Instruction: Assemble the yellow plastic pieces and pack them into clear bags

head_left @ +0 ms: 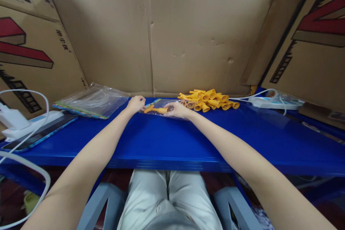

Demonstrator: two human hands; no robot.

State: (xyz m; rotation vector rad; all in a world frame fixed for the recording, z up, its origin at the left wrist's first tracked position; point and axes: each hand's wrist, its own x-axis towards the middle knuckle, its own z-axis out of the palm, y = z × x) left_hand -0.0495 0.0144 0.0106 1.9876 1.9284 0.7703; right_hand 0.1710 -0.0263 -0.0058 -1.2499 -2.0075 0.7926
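Note:
A clear plastic bag (157, 101) with a colourful printed edge lies on the blue table in front of me. My left hand (137, 104) is closed at the bag's left end, fingers pinching its edge. My right hand (176, 109) is closed round the wide end of a small orange plastic horn (160, 110). The horn lies sideways at the bag, its narrow end toward my left hand. Clear film overlaps my right hand, and I cannot tell how far the horn is inside. A pile of similar yellow-orange horns (208, 100) sits just right of my right hand.
More clear bags (93, 101) lie stacked at the left. Beyond them are a phone (40, 133) and a white power strip (32, 125) with a cable. Another power strip (276, 102) is at the right. Cardboard walls (188, 39) enclose the blue table (167, 143).

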